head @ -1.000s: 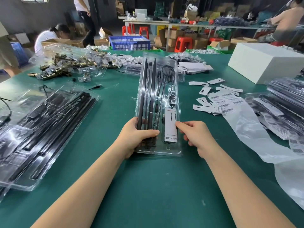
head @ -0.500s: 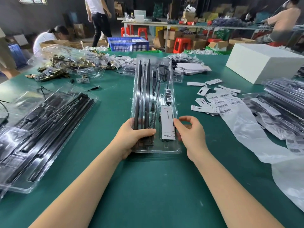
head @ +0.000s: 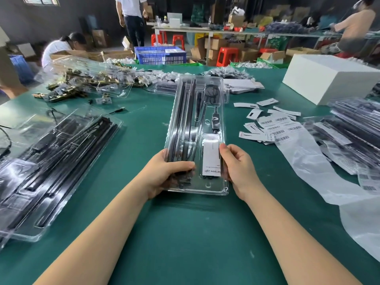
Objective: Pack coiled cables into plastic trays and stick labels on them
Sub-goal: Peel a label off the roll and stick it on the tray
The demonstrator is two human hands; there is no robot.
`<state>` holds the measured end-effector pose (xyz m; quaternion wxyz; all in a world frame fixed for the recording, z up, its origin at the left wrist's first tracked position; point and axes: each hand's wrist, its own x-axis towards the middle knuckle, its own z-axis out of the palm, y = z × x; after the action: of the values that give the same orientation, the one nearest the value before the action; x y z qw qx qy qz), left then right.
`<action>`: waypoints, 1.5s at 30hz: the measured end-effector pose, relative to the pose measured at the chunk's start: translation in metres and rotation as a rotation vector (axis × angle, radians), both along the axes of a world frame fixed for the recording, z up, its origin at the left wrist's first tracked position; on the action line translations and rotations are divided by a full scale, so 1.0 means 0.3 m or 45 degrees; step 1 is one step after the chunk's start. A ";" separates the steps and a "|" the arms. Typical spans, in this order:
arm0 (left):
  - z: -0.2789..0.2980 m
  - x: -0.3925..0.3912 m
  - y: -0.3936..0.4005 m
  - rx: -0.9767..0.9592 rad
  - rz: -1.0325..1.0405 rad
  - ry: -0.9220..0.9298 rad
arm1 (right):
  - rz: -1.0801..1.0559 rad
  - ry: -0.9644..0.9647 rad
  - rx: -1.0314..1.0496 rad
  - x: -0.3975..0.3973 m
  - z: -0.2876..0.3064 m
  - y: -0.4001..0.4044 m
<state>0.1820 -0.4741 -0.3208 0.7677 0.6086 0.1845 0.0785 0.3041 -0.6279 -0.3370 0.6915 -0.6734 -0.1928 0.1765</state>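
A long clear plastic tray [head: 213, 188] lies lengthwise on the green table in front of me, holding black bars, a coiled black cable [head: 211, 95] at its far end and a white card [head: 210, 157] near me. My left hand [head: 164, 173] grips the tray's near left edge, thumb lying across the bars. My right hand [head: 238, 165] holds the near right edge beside the white card, fingers curled at the rim. Loose barcode labels [head: 275, 126] lie to the right.
Filled clear trays [head: 51, 161] are stacked at left, more [head: 353, 128] at right. A white plastic sheet [head: 308, 165] runs down the right side. A white box [head: 329, 79] stands far right. Brass hardware [head: 67, 89] lies far left. People work behind the table.
My right hand moved from the white card's edge to the tray's right rim. The tray shifted slightly left and straightened. A person in the background walked right.
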 end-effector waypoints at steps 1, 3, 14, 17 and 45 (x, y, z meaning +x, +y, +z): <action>0.001 -0.001 0.000 -0.005 -0.001 -0.001 | 0.007 0.011 0.024 -0.002 0.001 0.001; -0.001 -0.001 0.003 -0.031 0.005 -0.006 | 0.011 0.006 0.031 -0.007 0.003 0.005; -0.009 -0.010 0.016 -0.026 -0.036 -0.032 | 0.025 -0.103 -0.070 -0.023 0.006 0.002; -0.012 -0.012 0.018 -0.050 -0.048 -0.042 | 0.031 -0.040 0.053 -0.028 0.015 -0.002; -0.020 0.011 0.034 -0.254 0.078 0.046 | -0.034 0.073 0.019 -0.026 0.021 0.016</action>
<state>0.1853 -0.4639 -0.3269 0.8181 0.5247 0.2239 0.0722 0.2964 -0.6231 -0.3307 0.7040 -0.6655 -0.1653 0.1851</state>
